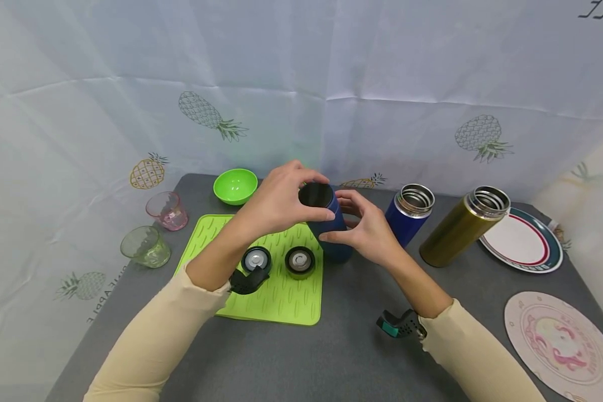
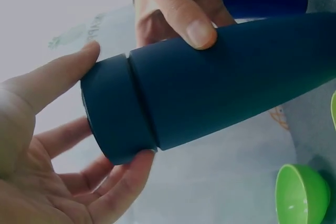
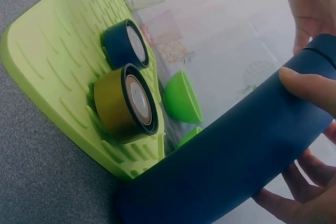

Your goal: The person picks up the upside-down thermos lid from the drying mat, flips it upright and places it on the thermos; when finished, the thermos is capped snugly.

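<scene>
A dark blue insulated bottle (image 1: pixel 336 245) stands at the right edge of the green mat, its base on or close over the table. My left hand (image 1: pixel 281 204) grips its matching blue lid (image 2: pixel 118 108) from above, thumb on one side and fingers on the other. A narrow seam shows between lid and body in the left wrist view. Lower down, my right hand (image 1: pixel 364 226) holds the bottle's body between thumb and fingers. On the mat, a blue lid (image 3: pixel 118 48) and an olive-gold lid (image 3: pixel 113 103) sit with their inner sides up.
Right of the hands are an open blue bottle (image 1: pixel 404 223), an open olive-gold bottle (image 1: pixel 452 231), a rimmed plate (image 1: pixel 548 259) and a pink placemat (image 1: pixel 565 340). Leftward stand a green bowl (image 1: pixel 236 187), a pink glass (image 1: pixel 168 211) and a green glass (image 1: pixel 148 248). The ridged mat (image 1: pixel 281 307) lies centrally.
</scene>
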Demonstrator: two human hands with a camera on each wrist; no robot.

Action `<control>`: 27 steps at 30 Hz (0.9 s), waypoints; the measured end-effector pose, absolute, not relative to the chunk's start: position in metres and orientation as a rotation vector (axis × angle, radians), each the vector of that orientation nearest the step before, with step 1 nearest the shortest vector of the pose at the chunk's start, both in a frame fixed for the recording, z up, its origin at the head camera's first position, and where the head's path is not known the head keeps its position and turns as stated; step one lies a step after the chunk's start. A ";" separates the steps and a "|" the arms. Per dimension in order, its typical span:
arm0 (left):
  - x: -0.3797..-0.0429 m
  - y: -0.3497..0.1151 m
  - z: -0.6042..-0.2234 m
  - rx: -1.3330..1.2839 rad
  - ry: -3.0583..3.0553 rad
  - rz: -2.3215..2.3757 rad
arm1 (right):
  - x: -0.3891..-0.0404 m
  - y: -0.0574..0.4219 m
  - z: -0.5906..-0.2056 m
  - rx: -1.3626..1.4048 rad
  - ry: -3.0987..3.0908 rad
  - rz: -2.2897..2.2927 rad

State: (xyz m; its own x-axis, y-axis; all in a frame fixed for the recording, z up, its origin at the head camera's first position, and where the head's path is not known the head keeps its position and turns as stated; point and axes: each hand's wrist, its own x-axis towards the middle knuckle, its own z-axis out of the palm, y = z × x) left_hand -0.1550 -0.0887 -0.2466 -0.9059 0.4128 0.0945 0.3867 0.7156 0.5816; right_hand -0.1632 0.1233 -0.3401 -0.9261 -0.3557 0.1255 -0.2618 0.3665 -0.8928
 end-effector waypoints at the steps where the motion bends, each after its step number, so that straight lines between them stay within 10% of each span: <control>1: -0.156 -0.089 -0.246 0.682 2.864 0.956 | -0.163 0.123 -0.340 -0.571 2.529 -1.619; 27: -0.164 -0.100 -0.247 1.012 2.663 0.963 | -0.160 0.127 -0.340 -0.568 2.532 -1.634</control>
